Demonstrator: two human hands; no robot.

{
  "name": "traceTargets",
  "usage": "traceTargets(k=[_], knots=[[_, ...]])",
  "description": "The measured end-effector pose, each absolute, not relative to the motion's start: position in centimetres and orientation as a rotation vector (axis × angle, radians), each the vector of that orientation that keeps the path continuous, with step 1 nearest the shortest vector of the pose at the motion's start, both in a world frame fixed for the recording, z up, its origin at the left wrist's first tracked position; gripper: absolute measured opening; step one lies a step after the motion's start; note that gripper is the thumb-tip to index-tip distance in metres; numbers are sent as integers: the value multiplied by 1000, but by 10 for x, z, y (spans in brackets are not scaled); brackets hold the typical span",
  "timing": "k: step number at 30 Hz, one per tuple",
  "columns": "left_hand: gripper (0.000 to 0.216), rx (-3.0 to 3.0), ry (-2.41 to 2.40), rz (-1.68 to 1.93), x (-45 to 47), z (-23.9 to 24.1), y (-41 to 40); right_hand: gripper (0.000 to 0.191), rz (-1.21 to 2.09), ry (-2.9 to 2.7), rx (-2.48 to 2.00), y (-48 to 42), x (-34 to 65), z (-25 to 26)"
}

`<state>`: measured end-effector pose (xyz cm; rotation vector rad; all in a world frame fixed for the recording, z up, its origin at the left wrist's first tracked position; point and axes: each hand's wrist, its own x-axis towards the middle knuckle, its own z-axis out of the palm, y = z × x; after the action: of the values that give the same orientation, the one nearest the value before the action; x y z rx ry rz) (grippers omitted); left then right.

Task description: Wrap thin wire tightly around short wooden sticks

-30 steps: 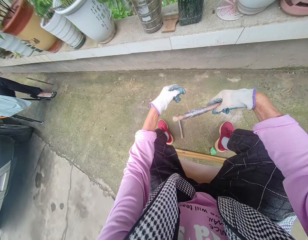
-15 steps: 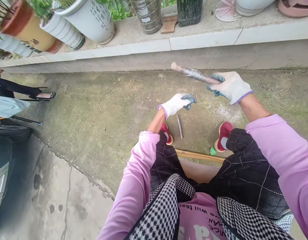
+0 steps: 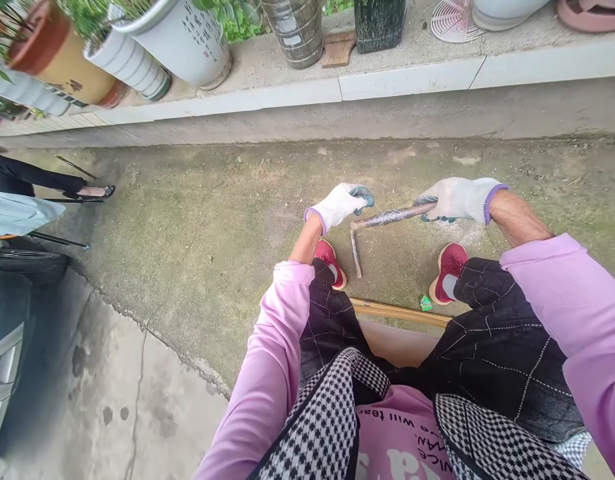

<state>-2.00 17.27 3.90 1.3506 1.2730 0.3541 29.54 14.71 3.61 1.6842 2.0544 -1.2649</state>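
Observation:
Both my hands wear white gloves with blue-grey fingertips. My right hand (image 3: 460, 198) is closed on one end of a stick (image 3: 390, 217) wound with thin grey thread, held level above the ground between my feet. My left hand (image 3: 341, 203) is pinched shut just left of the stick's free end; a fine thread seems to run from it, too thin to be sure. A second short stick (image 3: 356, 252) lies on the concrete by my left red shoe (image 3: 330, 261).
A raised kerb (image 3: 407, 81) with several plant pots (image 3: 182, 37) runs along the far side. Another person's leg and heeled shoe (image 3: 94, 192) lie at the left, above a car tyre (image 3: 27, 265). A wooden stool edge (image 3: 402, 312) and green scrap (image 3: 426, 303) are between my legs.
My right hand swung the wound stick up toward the kerb, then brought it back down level beside my left hand. My left hand stayed pinched and shifted slightly.

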Motion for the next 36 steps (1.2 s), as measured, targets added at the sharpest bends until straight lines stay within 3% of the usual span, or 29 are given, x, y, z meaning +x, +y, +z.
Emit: traceTargets(k=[9,17,19,27,33,36], knots=[[7,1313,1188,351,-26,43,178,50,-1756,2047,1664,136,300,51],[27,1205,1205,462,-11,46,177,45,-1834,2060,2021,140,284,64],[24,1141,1207,487,-8,47,175,43,-1764,2089,2075,145,283,60],[38,1049,1172,618,-8,47,172,30,-1571,2123,2003,145,271,60],[51,1016,1061,644,-9,39,176,61,-2290,1930,1844,130,258,64],[59,1008,955,609,-12,37,175,78,-2459,1845,1741,127,254,62]])
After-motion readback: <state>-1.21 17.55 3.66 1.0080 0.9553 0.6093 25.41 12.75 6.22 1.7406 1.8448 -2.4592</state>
